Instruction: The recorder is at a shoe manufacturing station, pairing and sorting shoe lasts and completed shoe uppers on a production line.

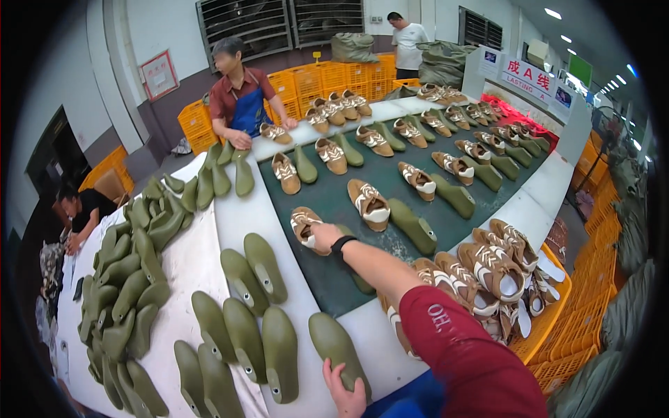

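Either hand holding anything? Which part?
Right hand grips the brown-and-white shoe on the belt at its near end. Left hand rests on a green shoe last's near end.

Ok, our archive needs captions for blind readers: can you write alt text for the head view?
The person's right hand sets a tan-and-white laced shoe upper on a dark green conveyor belt, while the left hand rests on an olive-green plastic shoe last. More uppers and lasts line the belt; a co-worker in a blue apron stands opposite.
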The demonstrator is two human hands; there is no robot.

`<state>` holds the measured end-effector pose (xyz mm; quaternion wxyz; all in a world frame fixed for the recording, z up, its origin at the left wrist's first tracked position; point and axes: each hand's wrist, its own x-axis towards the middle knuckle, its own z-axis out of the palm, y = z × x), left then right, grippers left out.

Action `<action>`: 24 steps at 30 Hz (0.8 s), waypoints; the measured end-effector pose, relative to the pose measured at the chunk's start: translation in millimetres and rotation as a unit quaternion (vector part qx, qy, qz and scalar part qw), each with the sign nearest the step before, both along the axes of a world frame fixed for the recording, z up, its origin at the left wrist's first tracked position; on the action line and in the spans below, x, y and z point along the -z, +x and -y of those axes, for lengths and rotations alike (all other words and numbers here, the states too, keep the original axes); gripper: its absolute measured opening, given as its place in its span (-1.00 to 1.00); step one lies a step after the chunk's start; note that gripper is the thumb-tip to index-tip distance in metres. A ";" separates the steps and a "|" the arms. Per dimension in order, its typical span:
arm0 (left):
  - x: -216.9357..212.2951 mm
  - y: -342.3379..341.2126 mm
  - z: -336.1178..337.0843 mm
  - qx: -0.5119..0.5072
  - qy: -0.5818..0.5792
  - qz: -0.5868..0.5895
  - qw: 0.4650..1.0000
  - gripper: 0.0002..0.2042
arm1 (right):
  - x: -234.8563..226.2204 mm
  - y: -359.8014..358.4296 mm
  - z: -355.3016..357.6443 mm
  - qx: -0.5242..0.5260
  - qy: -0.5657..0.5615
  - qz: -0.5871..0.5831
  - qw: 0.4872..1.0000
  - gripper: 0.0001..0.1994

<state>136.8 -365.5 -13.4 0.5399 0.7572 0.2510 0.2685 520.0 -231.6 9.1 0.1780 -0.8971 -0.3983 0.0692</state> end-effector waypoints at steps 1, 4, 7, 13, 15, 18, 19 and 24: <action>4.8 4.3 -3.0 0.003 0.003 0.003 1.000 -0.51 | 13.2 2.9 2.4 -0.017 0.061 -0.044 0.997 -0.70; 2.0 10.2 2.2 0.005 0.037 0.005 0.999 -0.55 | 23.9 23.5 19.3 -0.082 0.000 -0.052 0.995 -0.67; -13.3 13.3 -6.0 0.009 0.036 -0.030 0.999 -0.58 | -31.1 16.0 29.4 -0.145 -0.068 -0.090 0.983 -0.64; -8.9 20.0 -7.3 0.014 0.063 -0.006 0.998 -0.58 | -163.7 2.9 116.0 -0.228 -0.041 -0.070 0.970 -0.64; -9.1 19.5 -6.4 0.007 0.059 -0.012 0.998 -0.59 | -202.1 -17.1 163.6 -0.236 -0.031 -0.060 0.969 -0.64; -7.7 18.7 -2.1 0.012 0.068 -0.002 0.998 -0.59 | -242.1 -48.6 246.1 -0.293 0.018 -0.089 0.952 -0.67; -6.9 18.9 -2.0 0.008 0.071 -0.007 0.997 -0.59 | -259.6 -72.0 269.7 -0.316 0.042 -0.143 0.937 -0.69; -2.8 6.7 -3.8 -0.012 0.086 -0.017 0.996 -0.59 | -308.6 -187.3 353.7 -0.523 0.183 -0.336 0.762 -0.65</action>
